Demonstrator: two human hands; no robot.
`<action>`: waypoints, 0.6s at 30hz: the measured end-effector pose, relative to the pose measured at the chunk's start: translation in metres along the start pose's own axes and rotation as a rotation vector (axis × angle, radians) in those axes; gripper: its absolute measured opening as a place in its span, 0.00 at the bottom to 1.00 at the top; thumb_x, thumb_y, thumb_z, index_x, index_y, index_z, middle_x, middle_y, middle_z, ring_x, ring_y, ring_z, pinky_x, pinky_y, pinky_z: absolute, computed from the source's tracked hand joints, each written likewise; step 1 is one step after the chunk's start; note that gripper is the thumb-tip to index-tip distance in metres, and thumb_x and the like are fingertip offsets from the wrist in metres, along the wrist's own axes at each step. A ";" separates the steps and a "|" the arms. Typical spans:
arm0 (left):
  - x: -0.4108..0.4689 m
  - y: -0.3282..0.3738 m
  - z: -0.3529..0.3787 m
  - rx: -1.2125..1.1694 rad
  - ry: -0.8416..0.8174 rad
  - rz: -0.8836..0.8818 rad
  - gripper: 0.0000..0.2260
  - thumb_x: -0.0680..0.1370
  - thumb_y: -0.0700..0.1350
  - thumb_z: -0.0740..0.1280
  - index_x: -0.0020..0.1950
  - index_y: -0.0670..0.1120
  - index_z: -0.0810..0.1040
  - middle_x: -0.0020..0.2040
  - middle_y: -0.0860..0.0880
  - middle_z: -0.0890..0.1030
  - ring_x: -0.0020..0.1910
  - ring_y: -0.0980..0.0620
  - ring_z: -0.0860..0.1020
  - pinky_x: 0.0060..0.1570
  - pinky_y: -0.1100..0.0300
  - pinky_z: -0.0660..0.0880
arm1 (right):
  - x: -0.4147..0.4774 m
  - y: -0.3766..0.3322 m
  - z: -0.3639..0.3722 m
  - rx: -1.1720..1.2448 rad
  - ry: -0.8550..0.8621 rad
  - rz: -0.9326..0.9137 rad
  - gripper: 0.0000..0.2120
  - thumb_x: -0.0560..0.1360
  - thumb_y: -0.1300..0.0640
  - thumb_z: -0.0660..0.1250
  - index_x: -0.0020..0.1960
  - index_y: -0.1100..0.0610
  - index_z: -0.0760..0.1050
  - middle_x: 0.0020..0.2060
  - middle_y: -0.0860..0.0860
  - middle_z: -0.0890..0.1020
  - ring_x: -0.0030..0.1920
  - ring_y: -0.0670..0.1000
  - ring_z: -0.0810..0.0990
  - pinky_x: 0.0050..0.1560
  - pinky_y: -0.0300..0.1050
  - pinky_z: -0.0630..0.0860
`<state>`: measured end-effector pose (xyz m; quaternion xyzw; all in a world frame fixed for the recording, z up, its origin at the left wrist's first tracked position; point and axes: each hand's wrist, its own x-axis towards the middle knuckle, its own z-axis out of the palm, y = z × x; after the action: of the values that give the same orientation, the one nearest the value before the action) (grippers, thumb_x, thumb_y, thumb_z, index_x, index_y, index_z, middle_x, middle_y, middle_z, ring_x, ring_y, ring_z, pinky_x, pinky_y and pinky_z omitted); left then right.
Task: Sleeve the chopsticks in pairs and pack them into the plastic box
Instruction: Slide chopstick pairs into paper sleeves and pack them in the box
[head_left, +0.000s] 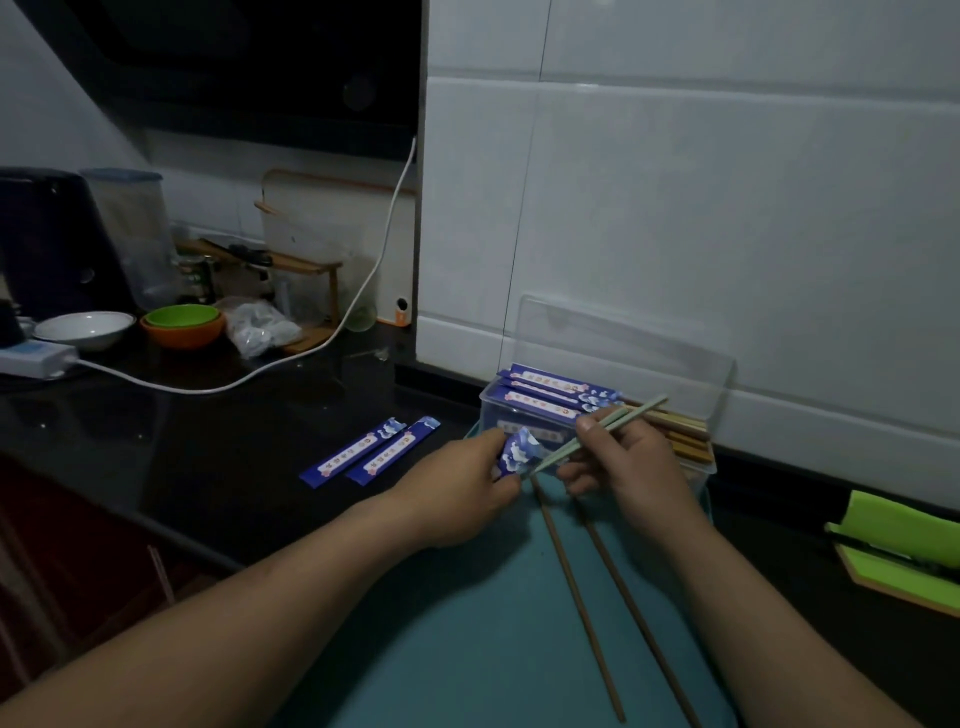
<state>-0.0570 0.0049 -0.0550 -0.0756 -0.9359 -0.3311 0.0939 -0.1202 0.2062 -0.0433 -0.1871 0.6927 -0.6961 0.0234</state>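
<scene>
My left hand (462, 480) pinches the open end of a blue paper sleeve (519, 451). My right hand (631, 467) grips a pair of pale chopsticks (618, 422), whose tips meet the sleeve's mouth. Behind the hands stands the clear plastic box (493, 415) with its lid (623, 348) leaning up against the wall; several sleeved pairs (556, 392) lie across it and bare wooden ends (685, 441) stick out at its right. Two brown chopsticks (587, 608) lie loose on the teal mat (467, 649). Two empty blue sleeves (369, 451) lie on the black counter to the left.
A white cable (332, 332) runs across the counter (208, 441) from a power strip (36, 358). White and green-orange bowls (182, 325), a plastic bag and a wooden rack stand at the back left. A green holder (904, 551) sits at the right. White tiled wall behind the box.
</scene>
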 end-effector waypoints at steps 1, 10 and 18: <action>0.000 -0.001 -0.002 -0.002 0.018 0.007 0.09 0.77 0.56 0.64 0.52 0.52 0.72 0.47 0.51 0.81 0.48 0.45 0.80 0.52 0.46 0.78 | 0.001 -0.005 -0.001 0.012 0.011 -0.008 0.06 0.84 0.59 0.65 0.52 0.62 0.75 0.37 0.62 0.85 0.34 0.54 0.85 0.31 0.43 0.82; 0.001 -0.001 0.004 -0.015 0.089 0.011 0.10 0.80 0.55 0.70 0.43 0.58 0.71 0.39 0.57 0.77 0.41 0.53 0.76 0.42 0.54 0.72 | -0.005 -0.022 0.001 0.015 0.021 -0.058 0.06 0.84 0.59 0.65 0.50 0.58 0.70 0.39 0.67 0.84 0.34 0.57 0.86 0.32 0.43 0.83; 0.001 -0.006 0.004 -0.038 0.041 -0.104 0.09 0.80 0.58 0.68 0.50 0.53 0.77 0.44 0.53 0.81 0.44 0.52 0.80 0.47 0.50 0.78 | -0.010 -0.020 0.006 0.042 0.070 -0.072 0.07 0.84 0.59 0.64 0.49 0.58 0.70 0.37 0.63 0.84 0.34 0.57 0.86 0.31 0.43 0.83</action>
<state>-0.0599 0.0027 -0.0618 -0.0220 -0.9300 -0.3545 0.0945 -0.1049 0.2043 -0.0258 -0.1869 0.6710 -0.7171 -0.0221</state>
